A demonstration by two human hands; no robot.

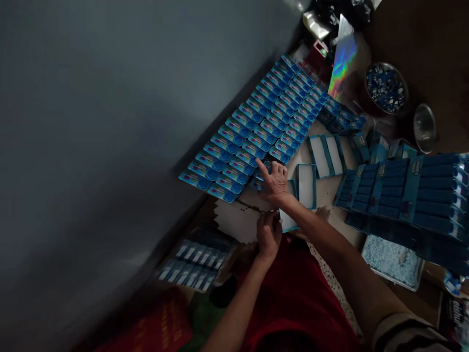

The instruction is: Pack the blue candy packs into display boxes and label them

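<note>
My right hand [274, 182] reaches over the near right end of rows of blue printed blister cards [254, 128]. One digit stretches toward a card while the other fingers bend, spread apart from it; I see nothing gripped there. Partly under this hand lies another blue card [257, 182]. Closer to my body, my left hand [269, 237] is closed, with a small dark thing [277, 215] at its fingertips, too small and dim to name. Just right of it is a shallow blue-edged box [288, 222] with a white inside, partly hidden by my right forearm.
More blue-edged boxes [306, 186] lie to the right. Stacked blue cartons [395, 188] stand farther right, above a tray of pale blue pieces [392, 259]. A bowl of small blue-and-white items [386, 88] is at the back. A grey wall [110, 122] borders the left.
</note>
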